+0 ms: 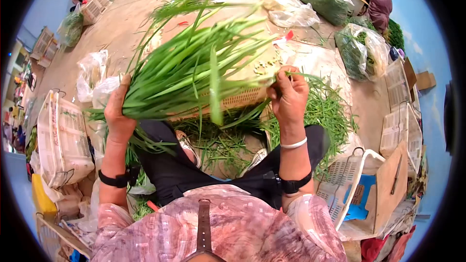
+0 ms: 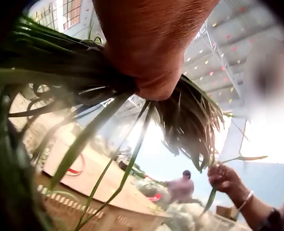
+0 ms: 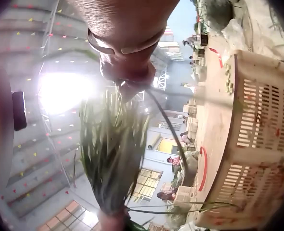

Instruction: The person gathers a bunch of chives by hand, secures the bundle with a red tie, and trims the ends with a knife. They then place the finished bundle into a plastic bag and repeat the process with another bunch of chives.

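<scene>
A thick bunch of long green chives point(image 1: 194, 70) lies across the head view, its leaves fanned and partly blurred. My left hand point(image 1: 120, 111) grips it near the left end, thumb up along the side. At the pale stem end, my right hand point(image 1: 290, 92) pinches a thin green strand between thumb and curled fingers. In the left wrist view the right hand point(image 2: 226, 182) shows beside the stem tips, with a strand sticking out of its grip. The right wrist view has the stems point(image 3: 113, 130) hanging close below the right hand's fingers.
A slatted plastic crate point(image 1: 238, 98) stands in front of my knees under the bunch. Loose chives point(image 1: 323, 111) are heaped on the right. Crates flank me, one point(image 1: 65, 140) left and one point(image 1: 335, 187) right. A full clear bag point(image 1: 359, 51) and a seated person point(image 1: 380, 5) are farther off.
</scene>
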The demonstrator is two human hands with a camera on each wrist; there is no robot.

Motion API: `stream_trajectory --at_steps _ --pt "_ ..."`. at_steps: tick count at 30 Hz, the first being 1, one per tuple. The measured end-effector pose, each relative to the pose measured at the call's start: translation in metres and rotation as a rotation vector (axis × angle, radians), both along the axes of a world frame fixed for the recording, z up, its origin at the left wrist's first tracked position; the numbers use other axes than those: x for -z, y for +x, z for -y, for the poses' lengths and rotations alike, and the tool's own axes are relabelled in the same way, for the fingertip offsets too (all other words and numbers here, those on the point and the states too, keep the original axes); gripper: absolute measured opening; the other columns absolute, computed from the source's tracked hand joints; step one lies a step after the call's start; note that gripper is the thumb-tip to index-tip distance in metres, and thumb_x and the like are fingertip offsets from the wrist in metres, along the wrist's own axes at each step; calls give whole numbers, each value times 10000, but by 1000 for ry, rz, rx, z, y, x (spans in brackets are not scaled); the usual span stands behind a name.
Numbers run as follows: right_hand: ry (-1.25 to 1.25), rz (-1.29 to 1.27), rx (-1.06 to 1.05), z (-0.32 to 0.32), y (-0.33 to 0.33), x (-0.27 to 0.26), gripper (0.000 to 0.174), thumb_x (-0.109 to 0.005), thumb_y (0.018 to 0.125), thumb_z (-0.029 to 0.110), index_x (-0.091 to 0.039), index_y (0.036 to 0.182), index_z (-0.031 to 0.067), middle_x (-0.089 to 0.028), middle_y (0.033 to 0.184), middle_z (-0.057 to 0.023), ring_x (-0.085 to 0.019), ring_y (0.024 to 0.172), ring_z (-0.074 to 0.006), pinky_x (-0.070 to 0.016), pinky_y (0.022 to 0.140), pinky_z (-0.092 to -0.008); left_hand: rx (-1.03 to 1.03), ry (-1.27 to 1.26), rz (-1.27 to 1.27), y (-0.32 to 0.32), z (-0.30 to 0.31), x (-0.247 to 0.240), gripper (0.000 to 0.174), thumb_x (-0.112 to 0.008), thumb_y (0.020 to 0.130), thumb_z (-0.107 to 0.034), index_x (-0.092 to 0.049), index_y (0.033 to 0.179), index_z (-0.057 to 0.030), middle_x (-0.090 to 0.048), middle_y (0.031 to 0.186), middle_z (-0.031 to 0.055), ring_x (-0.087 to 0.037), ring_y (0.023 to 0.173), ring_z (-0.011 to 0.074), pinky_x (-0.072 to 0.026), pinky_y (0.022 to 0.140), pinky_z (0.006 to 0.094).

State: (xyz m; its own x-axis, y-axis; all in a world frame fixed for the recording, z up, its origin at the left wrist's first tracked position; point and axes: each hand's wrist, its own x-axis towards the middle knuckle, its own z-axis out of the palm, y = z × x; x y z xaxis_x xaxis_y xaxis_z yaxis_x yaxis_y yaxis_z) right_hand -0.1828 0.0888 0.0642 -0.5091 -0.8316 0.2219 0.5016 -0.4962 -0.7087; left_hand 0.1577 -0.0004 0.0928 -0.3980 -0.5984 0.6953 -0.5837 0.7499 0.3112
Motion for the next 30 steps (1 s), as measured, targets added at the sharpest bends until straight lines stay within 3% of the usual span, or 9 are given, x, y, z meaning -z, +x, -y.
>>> stream_trajectory --at_steps 4,6,8,9,10,12,20,24,30 --pt "-33 121 -528 -10 -23 30 125 -607 857 118 -542 917 31 -571 692 -76 -526 519 -135 -327 405 -201 -125 -159 45 34 -11 23 516 -665 709 14 -548 1210 -20 -626 929 121 -612 792 219 -483 710 293" --pt "241 -116 -513 -18 -48 47 221 -679 790 164 -565 912 19 -623 779 -135 -594 611 -183 -442 471 -267 -163 -125 42 51 -14 33 519 -665 700 1 -556 1207 -33 -609 863 105 -591 736 226 -479 689 312" --pt "601 -1265 -200 -15 -61 76 352 -736 723 210 -584 942 -20 -634 809 -144 -618 701 -197 -498 589 -323 -149 -70 142 64 -14 37 504 -649 737 -2 -534 1226 -29 -622 1038 135 -618 910 246 -483 801 301" --pt "1087 -1979 -193 -19 -32 30 431 -756 687 211 -590 993 -43 -647 862 -152 -638 825 -199 -510 703 -348 -156 -108 170 64 -16 35 517 -656 721 -9 -538 1224 -38 -620 969 137 -615 823 259 -491 735 305" --pt "966 -1958 -13 -19 -29 40 427 -743 700 214 -598 1022 -26 -646 906 -168 -642 879 -239 -513 732 -361 -160 -101 172 66 -17 35 517 -656 721 -9 -538 1224 -38 -620 969 137 -615 823 259 -491 735 305" --pt "631 -914 -181 -13 -6 35 392 -723 723 222 -604 1010 -18 -638 954 -179 -636 881 -290 -507 746 -374 -178 -153 236 69 -19 38 534 -662 708 -15 -540 1227 -49 -609 900 123 -598 748 258 -484 667 311" --pt "335 -1331 -183 61 78 87 251 -700 739 222 -651 814 -13 -626 793 -192 -598 762 -335 -471 704 -396 -246 -189 219 85 -42 89 596 -675 665 -63 -542 1245 -109 -595 854 79 -557 667 240 -442 589 323" --pt "453 -873 -129 25 80 82 126 -638 796 96 -642 777 -28 -631 756 -120 -594 665 -180 -466 630 -283 -303 -77 260 101 -59 111 633 -688 659 -82 -513 1267 -91 -599 866 78 -562 689 238 -434 607 333" --pt "533 33 -201 -6 11 128 172 -583 854 93 -610 943 -51 -661 889 -151 -660 769 -215 -532 587 -269 -288 -63 260 104 -63 123 631 -684 668 -80 -511 1273 -121 -589 853 73 -555 682 235 -432 603 332"
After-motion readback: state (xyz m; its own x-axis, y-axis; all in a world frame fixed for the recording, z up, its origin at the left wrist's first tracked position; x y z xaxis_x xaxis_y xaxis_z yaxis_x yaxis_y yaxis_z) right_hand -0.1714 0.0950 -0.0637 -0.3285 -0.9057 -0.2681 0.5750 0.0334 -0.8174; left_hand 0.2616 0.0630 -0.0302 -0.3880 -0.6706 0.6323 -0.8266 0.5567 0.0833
